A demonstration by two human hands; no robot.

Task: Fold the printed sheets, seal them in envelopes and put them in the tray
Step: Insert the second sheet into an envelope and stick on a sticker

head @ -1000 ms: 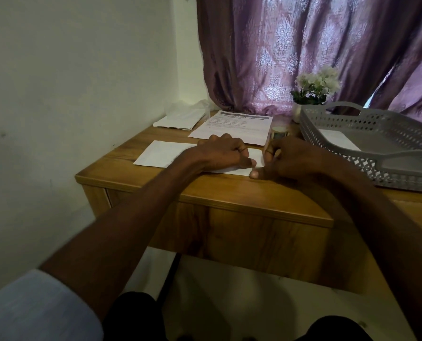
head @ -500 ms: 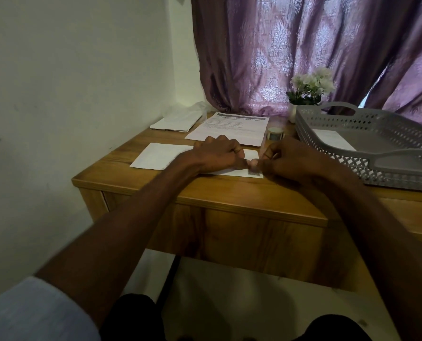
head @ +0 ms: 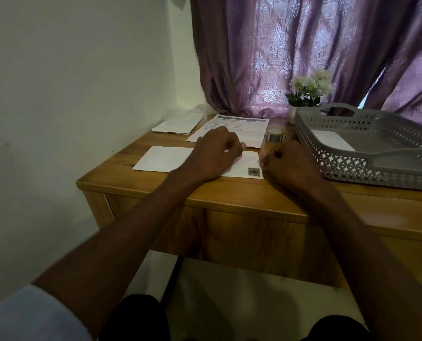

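A white envelope [head: 165, 158] lies flat on the wooden desk [head: 242, 193], with a small grey sticker [head: 253, 171] on its near right corner. My left hand [head: 215, 153] rests on the envelope's middle with its fingers curled under. My right hand [head: 291, 163] sits on the desk just right of the envelope, fingers curled, with nothing visible in it. A printed sheet [head: 249, 125] lies unfolded behind the envelope. The grey perforated tray [head: 353, 166] stands at the right and holds one white envelope [head: 333, 140].
A small roll of stickers [head: 274, 135] stands between the printed sheet and the tray. Spare envelopes [head: 178, 124] lie at the back left beside crumpled plastic. A vase of white flowers [head: 308, 91] stands before the purple curtain. A white wall closes the left side.
My hands have drawn apart from the envelope's right corner, uncovering the grey sticker there. My left hand shifted back and left, my right hand slid right off the envelope.
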